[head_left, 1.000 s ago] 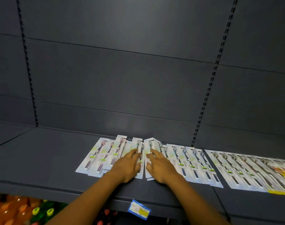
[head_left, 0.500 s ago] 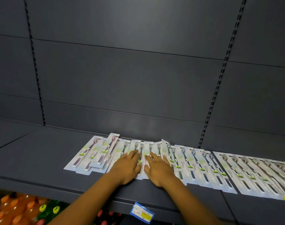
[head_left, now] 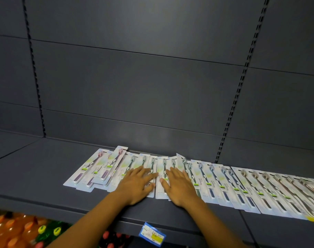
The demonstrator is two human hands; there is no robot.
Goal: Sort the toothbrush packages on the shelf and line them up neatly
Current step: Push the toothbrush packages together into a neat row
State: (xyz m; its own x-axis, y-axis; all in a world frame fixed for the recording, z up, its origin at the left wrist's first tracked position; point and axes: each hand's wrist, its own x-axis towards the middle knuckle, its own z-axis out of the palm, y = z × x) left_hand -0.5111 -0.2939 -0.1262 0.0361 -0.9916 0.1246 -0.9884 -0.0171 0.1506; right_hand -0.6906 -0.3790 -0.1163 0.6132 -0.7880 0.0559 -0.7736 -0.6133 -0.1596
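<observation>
Grey metal shelf (head_left: 36,176) gives you open room at nine o'clock. White card toothbrush packages (head_left: 224,181) toward three o'clock look lined up; the purple-brush packs (head_left: 99,169) at ten o'clock overlap askew near the front edge. Your left hand (head_left: 136,185) and right hand (head_left: 179,187) press flat, fingers straight, grasping nothing.

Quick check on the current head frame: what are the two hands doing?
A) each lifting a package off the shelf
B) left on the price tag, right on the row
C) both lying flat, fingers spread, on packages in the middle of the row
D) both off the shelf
C: the left hand and right hand lie flat side by side on the toothbrush packages mid-row, with nothing lifted off the shelf.
</observation>
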